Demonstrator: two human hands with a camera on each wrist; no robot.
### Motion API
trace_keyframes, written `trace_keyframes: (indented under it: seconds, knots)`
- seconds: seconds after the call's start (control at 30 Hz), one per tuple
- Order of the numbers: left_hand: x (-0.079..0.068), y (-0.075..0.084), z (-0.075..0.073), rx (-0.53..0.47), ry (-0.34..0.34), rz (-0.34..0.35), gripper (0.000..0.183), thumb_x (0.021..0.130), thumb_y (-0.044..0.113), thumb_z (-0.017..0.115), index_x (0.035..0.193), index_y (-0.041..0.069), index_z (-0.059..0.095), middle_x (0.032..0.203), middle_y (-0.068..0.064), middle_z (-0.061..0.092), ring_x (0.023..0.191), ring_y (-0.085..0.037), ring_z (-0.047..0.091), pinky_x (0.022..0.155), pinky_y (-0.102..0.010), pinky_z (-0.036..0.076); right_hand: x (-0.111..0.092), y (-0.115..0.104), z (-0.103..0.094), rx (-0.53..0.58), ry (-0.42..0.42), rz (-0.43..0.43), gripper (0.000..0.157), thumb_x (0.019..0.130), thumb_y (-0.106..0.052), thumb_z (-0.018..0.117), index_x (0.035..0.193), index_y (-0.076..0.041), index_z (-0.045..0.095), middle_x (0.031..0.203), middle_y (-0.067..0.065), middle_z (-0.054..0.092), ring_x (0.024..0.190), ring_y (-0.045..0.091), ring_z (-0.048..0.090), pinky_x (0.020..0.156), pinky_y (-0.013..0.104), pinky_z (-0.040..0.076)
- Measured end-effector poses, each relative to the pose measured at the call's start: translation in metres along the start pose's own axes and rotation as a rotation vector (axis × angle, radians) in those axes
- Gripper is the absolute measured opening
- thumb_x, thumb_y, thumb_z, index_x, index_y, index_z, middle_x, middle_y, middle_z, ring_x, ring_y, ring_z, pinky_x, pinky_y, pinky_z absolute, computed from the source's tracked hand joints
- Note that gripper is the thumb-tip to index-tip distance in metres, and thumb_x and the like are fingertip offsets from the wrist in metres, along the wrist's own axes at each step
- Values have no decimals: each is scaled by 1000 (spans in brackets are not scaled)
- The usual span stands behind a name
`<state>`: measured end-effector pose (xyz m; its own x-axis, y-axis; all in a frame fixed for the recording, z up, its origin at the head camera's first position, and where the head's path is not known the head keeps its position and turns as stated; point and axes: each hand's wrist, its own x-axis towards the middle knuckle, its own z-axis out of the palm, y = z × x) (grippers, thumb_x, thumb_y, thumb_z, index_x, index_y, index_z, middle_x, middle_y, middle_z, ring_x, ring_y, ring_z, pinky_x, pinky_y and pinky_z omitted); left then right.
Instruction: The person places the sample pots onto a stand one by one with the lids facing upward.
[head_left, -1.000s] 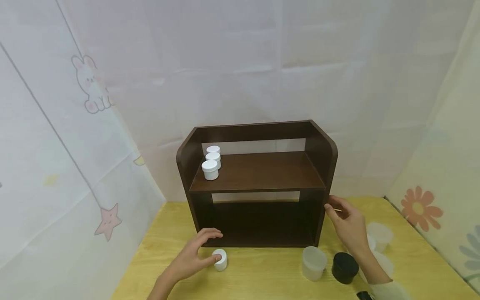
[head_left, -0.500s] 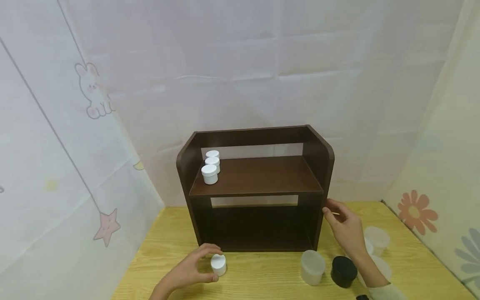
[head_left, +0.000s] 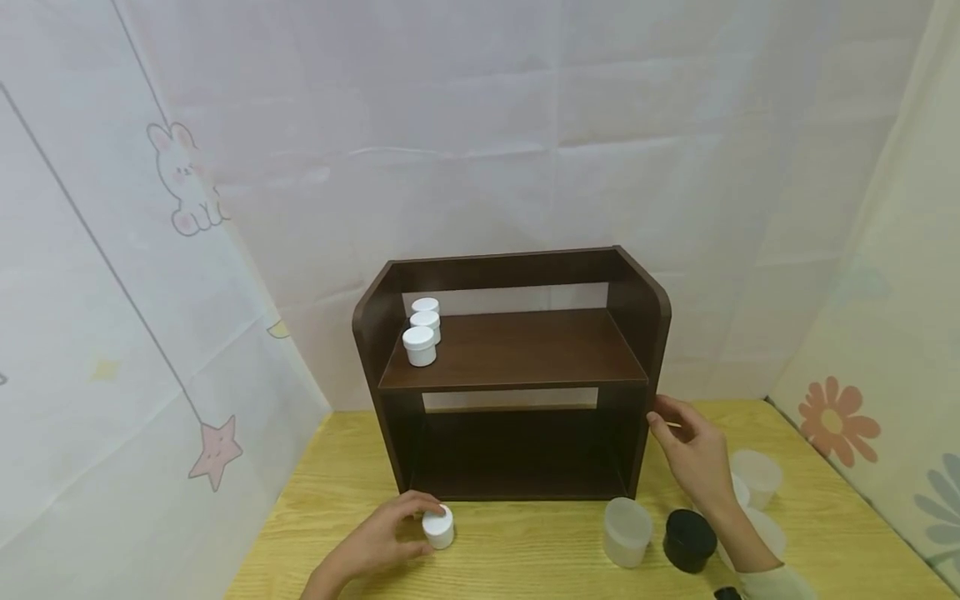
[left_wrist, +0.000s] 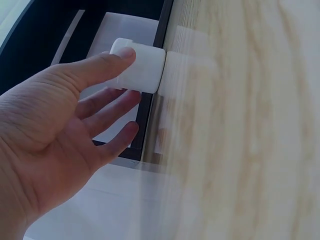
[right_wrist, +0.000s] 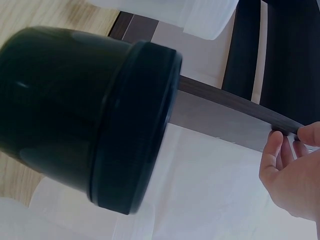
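My left hand [head_left: 381, 535] pinches a small white lidded jar [head_left: 439, 530] standing on the table in front of the shelf. In the left wrist view, the thumb lies on the jar [left_wrist: 142, 67], and the index fingertip is hidden behind it. The dark brown two-tier shelf [head_left: 517, 346] stands against the back wall. At its right side panel, my right hand [head_left: 697, 454] holds the panel's front edge with bent fingers and thumb. In the right wrist view, the right hand [right_wrist: 292, 170] touches the panel [right_wrist: 220, 120] at the far right.
Several white jars [head_left: 422, 348] line the left end of the upper shelf board. On the table's right side stand a translucent tub [head_left: 627, 533], a black tub [head_left: 688, 542] and more pale tubs [head_left: 757, 477], partly behind my right forearm.
Half a second ago my left thumb and fingers were spread apart around the white jar; now they have closed in on it. The right hand stays at the shelf panel.
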<state>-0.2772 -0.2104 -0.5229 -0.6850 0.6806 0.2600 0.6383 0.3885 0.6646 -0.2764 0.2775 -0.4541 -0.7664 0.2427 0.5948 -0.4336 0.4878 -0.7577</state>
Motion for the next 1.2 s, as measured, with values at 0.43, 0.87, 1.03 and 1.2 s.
trace_keyframes:
  seconds: [0.43,0.87,1.03,1.2]
  knots:
    - [3,-3,2,-13,30,5,41,89,10,79,127,17,66,129,4,61,115,-16,59,96,-36,51,1,-2,-1,10,2,18,33,99,-17,69,128,-2,68,112,12,69,92,0,65,78,13,51]
    - [8,7,0,27,76,29,38,92,11,77,127,21,65,129,6,59,115,-18,60,94,-44,52,1,-3,1,21,1,24,32,99,-16,69,128,-2,68,112,12,70,93,1,65,80,13,51]
    - [15,15,-6,68,83,52,38,92,12,78,126,21,65,129,6,59,112,-17,59,93,-45,52,0,-3,1,13,-2,29,33,99,-18,69,128,-2,68,112,11,69,94,1,65,81,13,50]
    - [23,30,-18,57,70,85,36,93,15,76,127,20,64,130,6,57,110,-16,60,91,-42,54,0,-3,2,14,7,38,32,99,-17,69,128,-2,68,112,10,69,94,0,64,81,13,50]
